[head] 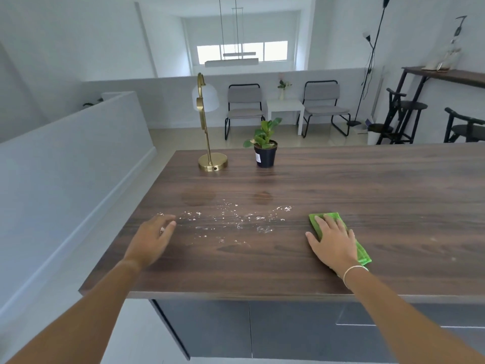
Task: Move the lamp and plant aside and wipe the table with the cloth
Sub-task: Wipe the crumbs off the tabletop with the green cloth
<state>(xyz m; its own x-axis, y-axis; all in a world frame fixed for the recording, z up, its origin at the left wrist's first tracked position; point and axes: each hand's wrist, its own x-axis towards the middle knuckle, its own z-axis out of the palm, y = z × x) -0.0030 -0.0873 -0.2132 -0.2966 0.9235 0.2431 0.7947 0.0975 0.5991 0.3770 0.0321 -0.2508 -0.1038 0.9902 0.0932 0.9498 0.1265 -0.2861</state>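
Pressing the green cloth (pixel 340 236) flat under the right hand (pixel 332 243), the person is facing white residue (pixel 231 219), seemingly powder, lying leftward; empty left hand (pixel 152 239) is resting open alongside.

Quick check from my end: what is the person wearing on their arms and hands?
Both forearms are bare, with no sleeves in view and no gloves. The right hand has a thin white bracelet at the wrist. The left hand shows a small pale spot on one finger, possibly a ring; too small to tell.
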